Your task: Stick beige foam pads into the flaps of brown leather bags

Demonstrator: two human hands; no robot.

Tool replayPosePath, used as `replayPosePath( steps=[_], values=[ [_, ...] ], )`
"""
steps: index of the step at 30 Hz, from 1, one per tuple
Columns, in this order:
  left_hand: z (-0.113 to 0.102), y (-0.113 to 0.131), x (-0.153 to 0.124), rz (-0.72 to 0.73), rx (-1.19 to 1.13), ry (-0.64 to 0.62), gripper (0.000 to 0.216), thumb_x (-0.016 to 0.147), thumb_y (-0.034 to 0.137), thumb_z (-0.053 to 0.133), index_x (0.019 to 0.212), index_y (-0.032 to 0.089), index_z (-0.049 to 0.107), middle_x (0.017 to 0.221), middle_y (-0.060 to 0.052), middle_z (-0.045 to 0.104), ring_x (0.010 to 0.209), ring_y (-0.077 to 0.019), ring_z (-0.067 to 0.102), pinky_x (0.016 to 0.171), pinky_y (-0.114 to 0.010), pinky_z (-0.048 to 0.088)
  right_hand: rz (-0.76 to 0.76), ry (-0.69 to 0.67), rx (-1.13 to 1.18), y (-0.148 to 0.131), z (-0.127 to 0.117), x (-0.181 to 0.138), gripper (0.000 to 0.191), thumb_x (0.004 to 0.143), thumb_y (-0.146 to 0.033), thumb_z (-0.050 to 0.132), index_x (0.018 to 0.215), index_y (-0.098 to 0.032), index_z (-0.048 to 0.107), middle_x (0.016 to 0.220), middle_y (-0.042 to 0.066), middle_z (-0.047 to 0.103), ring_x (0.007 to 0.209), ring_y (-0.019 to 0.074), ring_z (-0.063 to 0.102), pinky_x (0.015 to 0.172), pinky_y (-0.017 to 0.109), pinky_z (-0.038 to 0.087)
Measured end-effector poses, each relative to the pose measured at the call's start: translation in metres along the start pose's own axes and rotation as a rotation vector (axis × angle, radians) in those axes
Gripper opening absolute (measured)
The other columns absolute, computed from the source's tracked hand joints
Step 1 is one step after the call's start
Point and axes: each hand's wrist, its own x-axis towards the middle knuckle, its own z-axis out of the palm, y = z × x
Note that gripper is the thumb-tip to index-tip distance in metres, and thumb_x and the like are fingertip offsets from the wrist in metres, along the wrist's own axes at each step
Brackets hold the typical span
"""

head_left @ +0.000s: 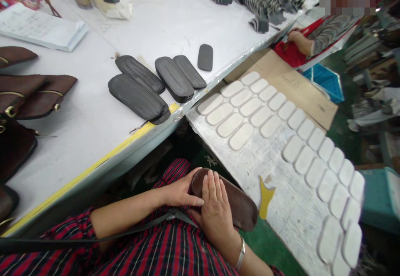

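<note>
Over my lap I have an oblong brown leather piece (239, 207) with rounded ends, tilted down to the right. My left hand (179, 190) grips its near left end, thumb lying along the edge and fingers partly hidden beneath. On top of the leather, my right hand (215, 205) lies flat with its fingers stretched out side by side; its thumb is partly covered. To the right of the leather piece, a yellow notched tool (266, 197) rests on the metal-looking board (250, 167).
Stacked dark oblong pads (136, 96) sit near the edge of the white table (93, 134). Rows of pale oblong pads (239, 136) cover parts of the board. Brown leather items (34, 96) with gold zips lie left. A co-worker's arm (303, 42) is at upper right, near a blue basket (325, 82).
</note>
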Motion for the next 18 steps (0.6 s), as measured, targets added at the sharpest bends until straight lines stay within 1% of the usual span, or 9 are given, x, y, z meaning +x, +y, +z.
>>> replayPosePath(
  steps=[5,9,12,15,18],
  values=[
    [-0.001,0.003,0.001,-0.006,-0.061,-0.031,0.088,0.072,0.028,0.062,0.141,0.013,0.009,0.145,-0.011,0.025,0.131,-0.0225,0.025,0.109,-0.037,0.021,-0.006,-0.044,-0.007,-0.003,0.000,0.002,0.088,0.074,-0.053,0.056,0.136,0.001,0.024,0.145,0.021,0.014,0.133,0.0348,0.010,0.107,0.047,0.020],
    [-0.002,0.005,0.001,0.012,-0.105,-0.051,0.083,0.073,0.023,0.058,0.141,0.014,0.010,0.147,-0.010,0.019,0.134,-0.0223,0.019,0.111,-0.039,0.015,-0.045,-0.053,-0.007,-0.004,-0.002,0.005,0.088,0.074,-0.053,0.056,0.137,-0.001,0.024,0.145,0.018,0.013,0.133,0.0337,0.010,0.108,0.046,0.018],
    [-0.004,0.007,0.001,0.013,-0.135,-0.063,0.082,0.073,0.022,0.057,0.141,0.017,0.012,0.147,-0.008,0.018,0.134,-0.0228,0.016,0.111,-0.041,0.014,-0.067,-0.065,0.016,-0.003,-0.006,0.008,0.094,0.070,-0.057,0.058,0.138,-0.003,0.023,0.146,0.017,0.012,0.133,0.0335,0.009,0.109,0.046,0.017],
    [-0.006,0.009,0.000,0.003,-0.171,-0.106,0.083,0.072,0.021,0.058,0.141,0.020,0.012,0.147,-0.006,0.018,0.135,-0.0224,0.015,0.110,-0.041,0.015,-0.105,-0.090,0.053,0.001,-0.012,0.008,0.097,0.069,-0.060,0.058,0.139,-0.004,0.021,0.146,0.015,0.012,0.134,0.0316,0.007,0.109,0.045,0.016],
    [-0.005,0.011,-0.001,-0.044,-0.212,-0.126,0.077,0.073,0.024,0.056,0.140,0.022,0.018,0.146,-0.003,0.022,0.134,-0.0227,0.016,0.110,-0.043,0.015,-0.168,-0.108,0.114,0.008,-0.018,0.005,0.097,0.069,-0.063,0.055,0.139,-0.006,0.021,0.147,0.014,0.013,0.134,0.0290,0.007,0.110,0.044,0.014]
  ],
)
